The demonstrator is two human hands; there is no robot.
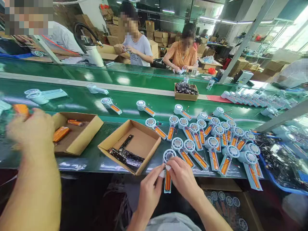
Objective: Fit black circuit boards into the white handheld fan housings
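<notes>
A light-blue handheld fan [167,184] with an orange battery pack in its open handle sits at the bench's near edge. My left hand [151,187] is closed at the left of its neck, and my right hand [182,175] is closed at the right. White wraps cover some fingertips. Any thin wires between my fingers are too small to make out. Several similar fans [190,146], with orange packs in their handles, lie close by on the right. Left of my hands, a cardboard tray [144,128] holds black flat parts [126,142].
At left, a co-worker's blurred hand [33,128] holds an orange pack [21,109] beside another cardboard tray [84,134]. More fans lie along the green belt [125,110]. A blue basket [276,183] of black parts stands right. People work across the line.
</notes>
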